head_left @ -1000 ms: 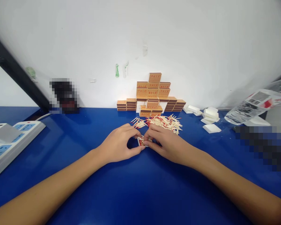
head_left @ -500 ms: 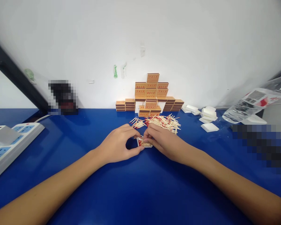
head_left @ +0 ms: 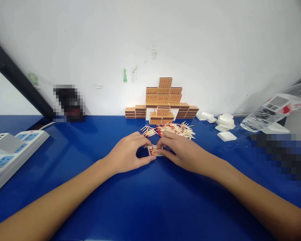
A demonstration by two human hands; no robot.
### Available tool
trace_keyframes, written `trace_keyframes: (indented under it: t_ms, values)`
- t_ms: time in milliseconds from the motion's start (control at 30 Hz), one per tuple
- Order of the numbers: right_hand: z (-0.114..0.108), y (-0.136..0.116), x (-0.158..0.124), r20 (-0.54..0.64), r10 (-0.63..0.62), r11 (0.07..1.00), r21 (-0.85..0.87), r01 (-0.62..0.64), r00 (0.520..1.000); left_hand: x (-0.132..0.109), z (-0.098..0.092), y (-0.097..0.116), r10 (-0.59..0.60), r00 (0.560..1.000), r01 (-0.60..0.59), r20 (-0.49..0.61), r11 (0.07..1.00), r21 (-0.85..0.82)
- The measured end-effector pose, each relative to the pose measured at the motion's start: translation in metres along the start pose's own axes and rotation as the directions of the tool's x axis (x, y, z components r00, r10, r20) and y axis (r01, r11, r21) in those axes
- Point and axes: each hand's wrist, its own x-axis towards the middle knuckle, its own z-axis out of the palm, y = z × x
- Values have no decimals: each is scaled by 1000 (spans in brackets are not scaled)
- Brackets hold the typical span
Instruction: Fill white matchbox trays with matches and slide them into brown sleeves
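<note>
A small white matchbox tray [head_left: 153,151] with red-tipped matches in it lies on the blue table [head_left: 145,201]. My left hand [head_left: 126,154] pinches the tray's left end between thumb and forefinger. My right hand [head_left: 180,150] is curled round the tray's right side, its fingertips pressed on the matches inside. Just behind both hands lies a loose heap of matches [head_left: 173,130].
Orange matchboxes [head_left: 163,100] are stacked against the white wall. Several white empty trays [head_left: 224,129] lie at the right, beside a clear plastic bag [head_left: 271,112]. A white power strip [head_left: 7,150] sits at the left edge. A dark slanted bar [head_left: 17,78] crosses the left.
My right fingers have shifted slightly over the tray, pressing the matches in. My left hand keeps its pinch on the tray.
</note>
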Motion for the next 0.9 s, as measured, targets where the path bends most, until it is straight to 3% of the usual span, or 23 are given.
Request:
trace_keyframes:
  t_ms: [433,633,900]
  values:
    - [-2,-6,-1,25,34,998,60,-36,999,-1,0,0,4,1000,-4,10,1000,-12]
    - [-1,2,0,48,-10,999,41,8,999,-1,2,-1,9,1000,-9,11,1000,-7]
    - [1,-2,1,24,21,1000,-5,-21,1000,-1,1,-1,4,1000,-3,19,1000,-10]
